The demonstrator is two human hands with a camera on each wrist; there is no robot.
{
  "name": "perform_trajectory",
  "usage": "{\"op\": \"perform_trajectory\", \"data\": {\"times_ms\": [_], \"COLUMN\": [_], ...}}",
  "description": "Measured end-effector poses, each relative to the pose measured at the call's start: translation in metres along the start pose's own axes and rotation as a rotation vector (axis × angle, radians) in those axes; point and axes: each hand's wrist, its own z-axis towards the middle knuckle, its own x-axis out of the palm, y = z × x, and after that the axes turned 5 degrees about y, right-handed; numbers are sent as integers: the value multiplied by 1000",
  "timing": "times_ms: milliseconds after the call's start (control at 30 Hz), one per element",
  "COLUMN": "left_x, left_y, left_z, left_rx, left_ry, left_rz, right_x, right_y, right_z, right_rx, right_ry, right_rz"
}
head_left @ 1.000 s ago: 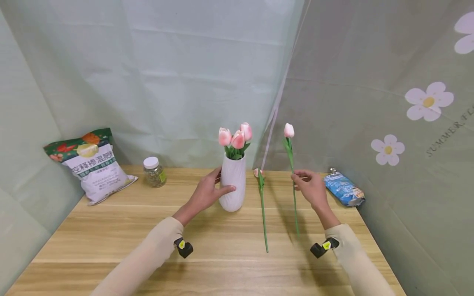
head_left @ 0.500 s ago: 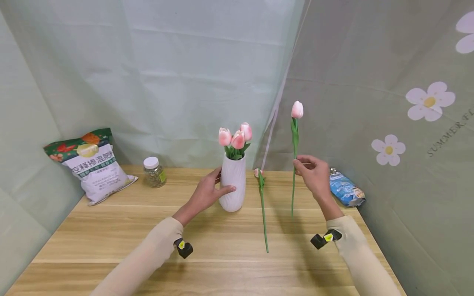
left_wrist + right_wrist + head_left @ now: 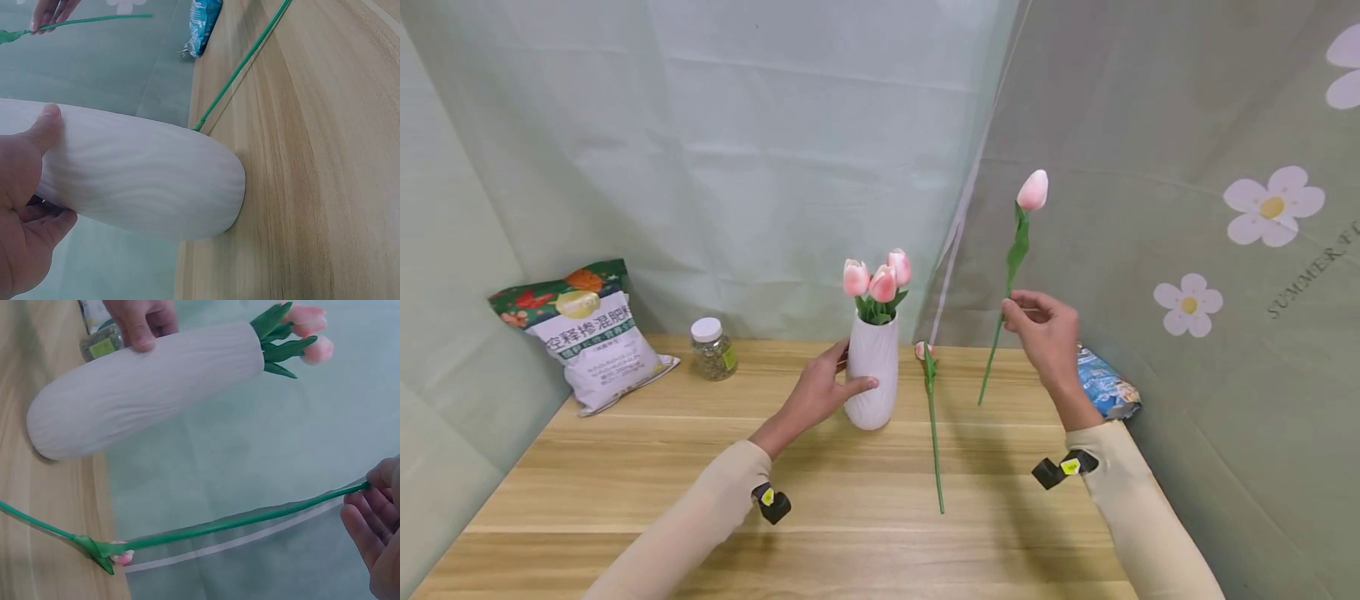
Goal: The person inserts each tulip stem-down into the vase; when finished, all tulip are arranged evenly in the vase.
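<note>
A white ribbed vase (image 3: pixel 874 367) stands upright on the wooden table with several pink tulips (image 3: pixel 882 283) in its mouth. My left hand (image 3: pixel 820 385) grips the vase from its left side, thumb across the front; the left wrist view shows fingers and thumb round its wall (image 3: pixel 144 169). To the right, my right hand (image 3: pixel 1047 333) pinches a single tulip (image 3: pixel 1032 190) by its green stem, bloom up and leaning right, lower end above the table. Another tulip (image 3: pixel 932 417) lies on the table between vase and right hand, bloom toward the back.
At the back left leans a white and green printed bag (image 3: pixel 595 342). A clear jar with a white lid (image 3: pixel 711 348) stands beside it. A blue packet (image 3: pixel 1107 385) lies behind my right wrist. Fabric walls (image 3: pixel 737 167) close off the table's back and sides.
My right hand has risen and moved right, lifting its tulip, which now leans to the right. The left hand, the vase and the lying tulip have stayed in place.
</note>
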Motion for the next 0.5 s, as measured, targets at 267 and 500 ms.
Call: {"op": "perform_trajectory", "data": {"times_ms": [267, 500], "left_x": [0, -1], "left_y": [0, -2], "left_z": [0, 0], "left_rx": [-2, -6], "left_ry": [-2, 3], "left_rz": [0, -4], "right_x": [0, 2], "right_y": [7, 18], "right_z": [6, 11], "right_rx": [-48, -119], "right_ry": [-20, -42], "right_rz": [74, 149]}}
